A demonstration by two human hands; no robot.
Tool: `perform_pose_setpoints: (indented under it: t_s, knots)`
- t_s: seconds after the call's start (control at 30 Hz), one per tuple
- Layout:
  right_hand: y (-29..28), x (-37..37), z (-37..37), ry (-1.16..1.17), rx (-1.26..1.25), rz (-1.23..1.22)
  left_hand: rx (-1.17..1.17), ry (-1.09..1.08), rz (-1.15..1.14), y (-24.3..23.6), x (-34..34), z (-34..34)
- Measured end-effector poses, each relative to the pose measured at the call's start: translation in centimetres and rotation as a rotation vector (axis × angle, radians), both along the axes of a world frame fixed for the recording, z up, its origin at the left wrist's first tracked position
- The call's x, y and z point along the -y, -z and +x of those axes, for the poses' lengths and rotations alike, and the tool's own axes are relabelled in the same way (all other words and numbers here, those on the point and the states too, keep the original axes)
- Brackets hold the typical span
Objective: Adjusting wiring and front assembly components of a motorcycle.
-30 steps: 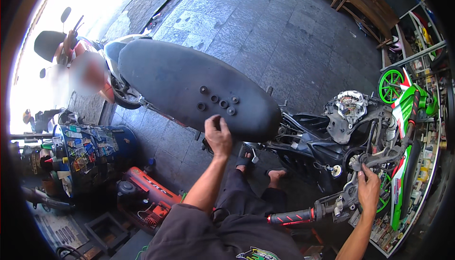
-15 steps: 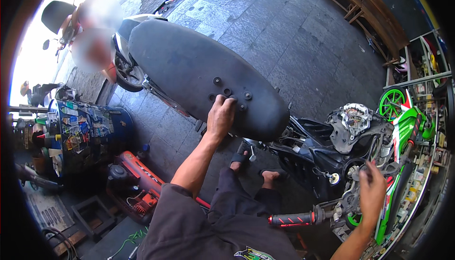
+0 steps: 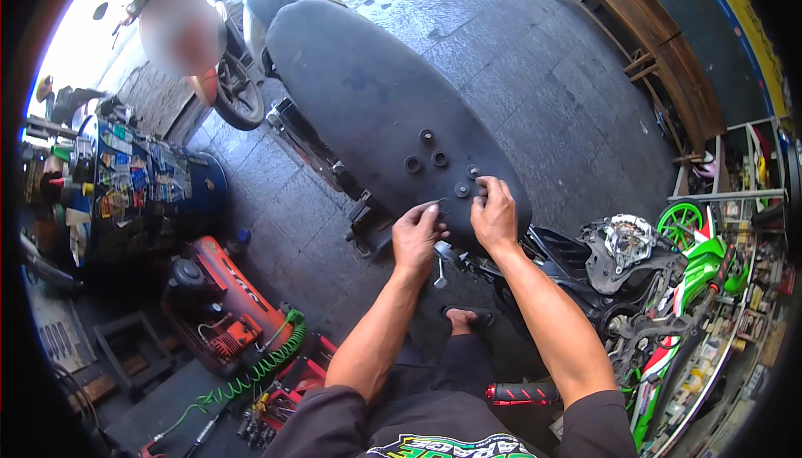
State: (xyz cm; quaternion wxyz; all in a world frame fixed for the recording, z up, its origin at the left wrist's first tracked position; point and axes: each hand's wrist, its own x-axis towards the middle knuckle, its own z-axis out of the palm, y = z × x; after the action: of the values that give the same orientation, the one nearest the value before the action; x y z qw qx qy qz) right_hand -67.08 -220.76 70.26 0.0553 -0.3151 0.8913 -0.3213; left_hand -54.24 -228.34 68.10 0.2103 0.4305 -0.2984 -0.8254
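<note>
A long black motorcycle seat (image 3: 359, 91) stretches out in front of me, with several small black rubber grommets (image 3: 439, 158) lying on its near end, some with a light metal centre. My left hand (image 3: 418, 241) is over the seat's near edge, thumb and finger closed on a dark ring-shaped grommet (image 3: 445, 206). Close beside it, my right hand (image 3: 497, 217) has its fingers bent together, the index fingertip next to a metal-centred grommet (image 3: 473, 172). Whatever the right fingers may pinch is hidden.
A partly stripped motorcycle front with a red-and-black handgrip (image 3: 522, 393) stands at right, beside green-and-white bodywork (image 3: 706, 270). At left are a red compressor (image 3: 230, 291), a coiled green hose (image 3: 276, 358) and a blue drum (image 3: 200, 182). A wooden bench (image 3: 668, 49) stands far right.
My right hand has come from the stripped motorcycle front at right to the seat, beside my left hand. The view has shifted, and my left hand now sits nearer the seat's edge.
</note>
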Motion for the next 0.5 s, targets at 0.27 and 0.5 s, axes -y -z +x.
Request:
perform_pose_setpoints:
  t_s: [0.27, 0.5]
  knots:
    - [0.5, -0.1, 0.6, 0.007, 0.327, -0.107, 0.2, 0.079, -0.248, 1.7, 1.6, -4.2]
    - [1.1, 0.5, 0.1, -0.116, -0.002, -0.006, 0.347, 0.116, -0.346, 1.6, 1.0, -5.1]
